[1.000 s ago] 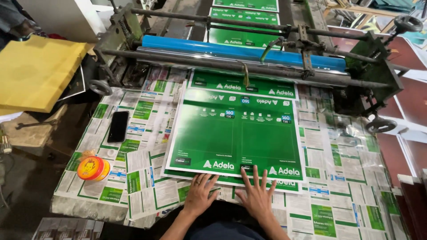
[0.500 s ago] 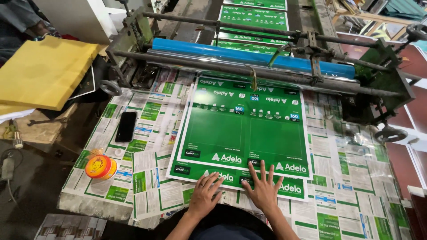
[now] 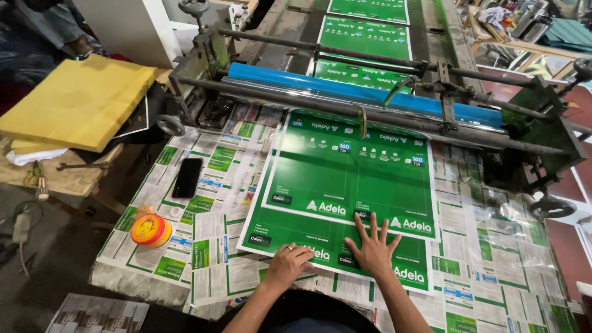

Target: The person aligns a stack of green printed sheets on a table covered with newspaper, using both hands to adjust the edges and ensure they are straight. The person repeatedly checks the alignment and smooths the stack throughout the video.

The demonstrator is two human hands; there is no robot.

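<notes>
On green sheet (image 3: 345,179) — right hand (image 3: 373,246), left hand (image 3: 288,262).

**Worktable covered in newsprint, with printed sheets and small objects**

A flat worktable (image 3: 493,271) stands against a roller machine and is covered edge to edge with overlapping green-and-white newspaper pages (image 3: 216,271). In the middle lies a short stack of large green printed sheets (image 3: 345,185), the top sheet set slightly further back than the one beneath. To the left, a black rectangular smartphone (image 3: 187,177) lies face up on the paper. Near the front left corner sits a round orange and yellow tin (image 3: 150,230).
</notes>
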